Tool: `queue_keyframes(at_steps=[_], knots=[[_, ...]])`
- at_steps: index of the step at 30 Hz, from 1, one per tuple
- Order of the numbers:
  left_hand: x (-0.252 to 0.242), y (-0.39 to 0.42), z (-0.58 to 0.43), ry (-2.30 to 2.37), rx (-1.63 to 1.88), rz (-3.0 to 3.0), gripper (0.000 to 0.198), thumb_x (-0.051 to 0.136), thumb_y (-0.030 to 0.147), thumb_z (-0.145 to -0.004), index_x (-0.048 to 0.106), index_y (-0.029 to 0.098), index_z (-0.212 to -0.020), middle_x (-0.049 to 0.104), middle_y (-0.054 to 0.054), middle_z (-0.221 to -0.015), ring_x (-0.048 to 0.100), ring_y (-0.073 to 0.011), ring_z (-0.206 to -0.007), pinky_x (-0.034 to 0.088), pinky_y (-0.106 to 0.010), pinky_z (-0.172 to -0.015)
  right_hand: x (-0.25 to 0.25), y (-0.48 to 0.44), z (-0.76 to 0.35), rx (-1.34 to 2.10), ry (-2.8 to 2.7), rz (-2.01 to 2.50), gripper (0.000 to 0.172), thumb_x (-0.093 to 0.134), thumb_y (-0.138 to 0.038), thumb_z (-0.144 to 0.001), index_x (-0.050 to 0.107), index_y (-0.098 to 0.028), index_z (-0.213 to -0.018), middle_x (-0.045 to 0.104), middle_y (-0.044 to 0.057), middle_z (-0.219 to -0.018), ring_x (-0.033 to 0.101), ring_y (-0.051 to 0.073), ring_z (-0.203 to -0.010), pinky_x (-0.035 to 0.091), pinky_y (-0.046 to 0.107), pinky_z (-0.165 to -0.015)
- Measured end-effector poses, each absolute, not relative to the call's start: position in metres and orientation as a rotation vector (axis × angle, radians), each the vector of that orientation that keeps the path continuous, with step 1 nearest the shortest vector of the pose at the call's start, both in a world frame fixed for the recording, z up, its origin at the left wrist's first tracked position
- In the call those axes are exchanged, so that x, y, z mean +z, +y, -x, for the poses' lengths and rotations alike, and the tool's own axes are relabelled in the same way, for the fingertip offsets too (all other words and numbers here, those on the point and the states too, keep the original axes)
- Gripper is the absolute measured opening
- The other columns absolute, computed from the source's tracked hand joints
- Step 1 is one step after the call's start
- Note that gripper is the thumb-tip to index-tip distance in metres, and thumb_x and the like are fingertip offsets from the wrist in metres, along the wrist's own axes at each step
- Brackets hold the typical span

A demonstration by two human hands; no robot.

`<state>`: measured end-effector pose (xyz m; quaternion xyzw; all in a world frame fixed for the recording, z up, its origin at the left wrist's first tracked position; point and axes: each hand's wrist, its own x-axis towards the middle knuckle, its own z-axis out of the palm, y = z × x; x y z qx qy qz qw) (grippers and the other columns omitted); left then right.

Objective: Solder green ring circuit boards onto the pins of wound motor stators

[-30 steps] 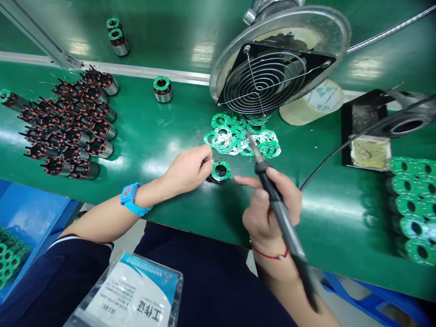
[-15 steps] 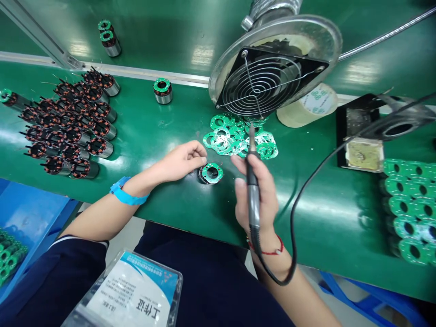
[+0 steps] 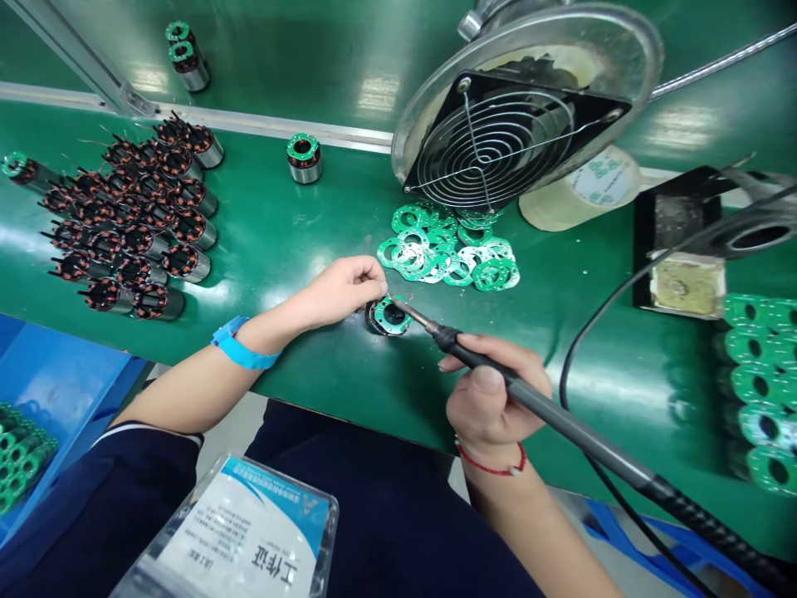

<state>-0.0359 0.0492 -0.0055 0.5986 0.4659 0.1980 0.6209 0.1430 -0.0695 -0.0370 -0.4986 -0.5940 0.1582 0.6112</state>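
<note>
A motor stator topped with a green ring-shaped circuit board [image 3: 381, 320] stands upright on the green bench. My right hand [image 3: 491, 399] grips a soldering iron [image 3: 473, 355], its tip over the board's upper right edge; whether it touches cannot be made out. At the stator's upper left, my left hand [image 3: 349, 286] is closed in a pinch, fingertips close to the iron's tip. Whatever is between those fingertips is too small to name. Just beyond the stator lies a pile of loose green ring boards [image 3: 429, 249].
Wound stators without boards [image 3: 137, 224] crowd the left. One boarded stator [image 3: 304, 159] stands at the back. A fan in a round hood [image 3: 486, 162] hangs over the bench. Right of it are a tape-like roll [image 3: 554, 203], a soldering stand [image 3: 685, 286] and rows of boarded stators [image 3: 760, 386].
My right hand has tilted the soldering iron from pointing away to pointing left, bringing its tip down to the stator's board. My left hand stays pinched beside the stator.
</note>
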Motion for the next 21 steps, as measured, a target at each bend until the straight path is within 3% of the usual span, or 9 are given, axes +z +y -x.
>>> queue_keyframes(at_steps=[7,16,19,21], knots=[[-0.008,0.051,0.035,1.072,0.444,-1.422,0.017,0.052,0.004,-0.077,0.05,0.016,-0.066,0.046,0.006,-0.058,0.04,-0.0062,-0.054,0.031,-0.024,-0.053,-0.039,-0.073,-0.148,0.334,-1.482,1.213,0.023,0.054,-0.04,-0.093,0.069,-0.023,-0.098,0.066,0.002,-0.069,0.062,0.018,-0.051,0.052,0.035,-0.049],[-0.01,0.052,0.037,1.053,0.439,-1.525,0.015,0.051,0.006,-0.076,0.05,0.016,-0.066,0.048,0.005,-0.062,0.043,-0.0073,-0.058,0.034,-0.024,-0.057,-0.038,-0.07,-0.146,0.259,-1.508,1.124,0.021,0.057,-0.033,-0.093,0.068,-0.025,-0.11,0.067,0.001,-0.069,0.063,0.018,-0.052,0.055,0.037,-0.053],[-0.012,0.053,0.037,1.042,0.44,-1.552,0.014,0.052,0.007,-0.076,0.05,0.016,-0.066,0.05,0.004,-0.063,0.044,-0.0078,-0.06,0.035,-0.024,-0.058,-0.039,-0.067,-0.14,0.308,-1.418,1.118,0.033,0.059,-0.026,-0.093,0.062,-0.026,-0.126,0.072,0.004,-0.088,0.071,0.02,-0.067,0.059,0.035,-0.057],[-0.012,0.053,0.037,1.045,0.433,-1.569,0.014,0.052,0.007,-0.076,0.05,0.016,-0.066,0.049,0.004,-0.063,0.043,-0.0079,-0.06,0.035,-0.024,-0.058,-0.039,-0.064,-0.137,0.403,-1.389,1.159,0.041,0.056,-0.024,-0.095,0.053,-0.027,-0.136,0.072,0.007,-0.106,0.074,0.022,-0.084,0.063,0.038,-0.067]])
